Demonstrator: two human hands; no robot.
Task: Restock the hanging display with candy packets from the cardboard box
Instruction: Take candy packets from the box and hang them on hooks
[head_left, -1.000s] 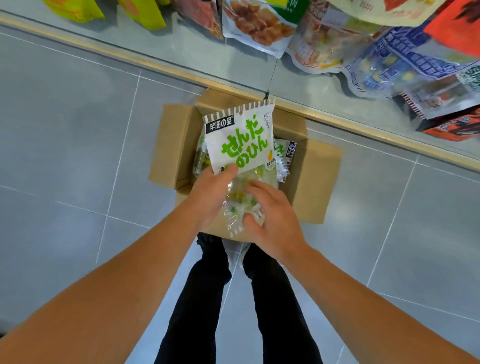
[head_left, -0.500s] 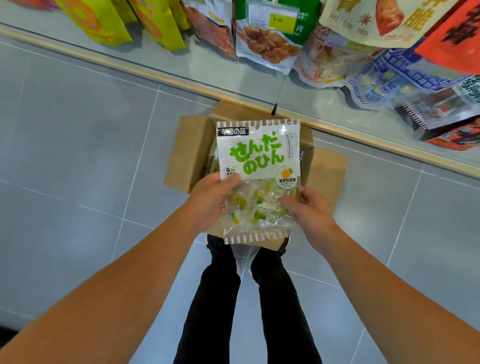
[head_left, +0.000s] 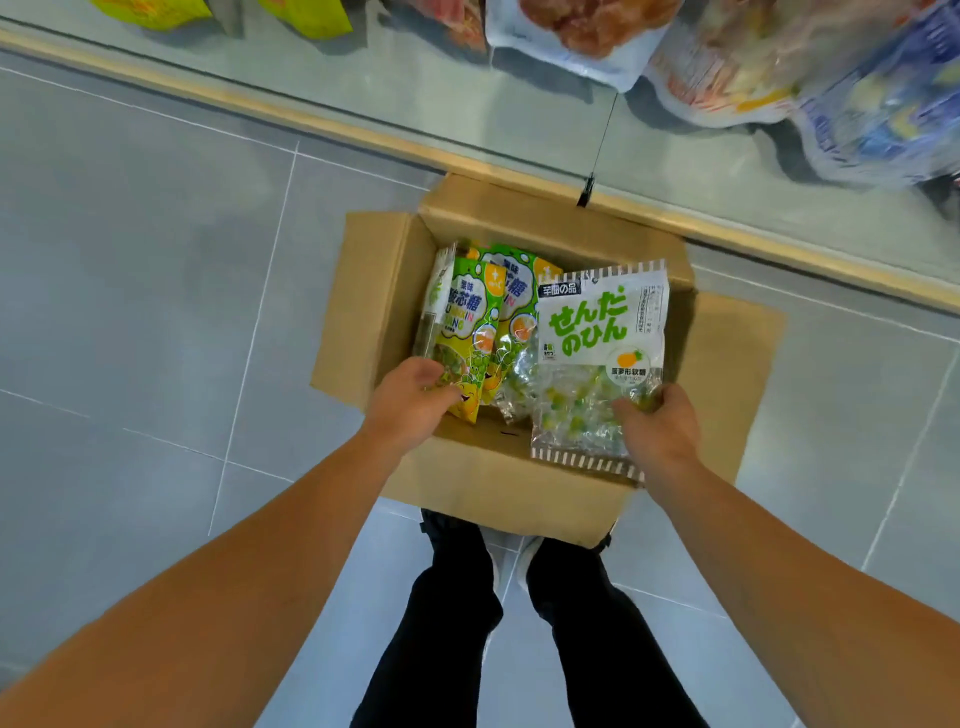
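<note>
Candy packet (head_left: 597, 358) in right hand (head_left: 657, 426) overhangs cardboard box (head_left: 363, 312) holding green packets (head_left: 467, 322).

Over the open cardboard box (head_left: 363, 312) on the grey tiled floor (head_left: 130, 260), the right hand (head_left: 657, 423) pinches a white candy packet (head_left: 597, 358) by its lower right corner, while the left hand (head_left: 410, 400) grips a green packet (head_left: 467, 322) standing by the box's left wall, below hanging snack bags (head_left: 582, 36).

white candy packet (head_left: 597, 332) reads "せんだのひん" in green.
</note>
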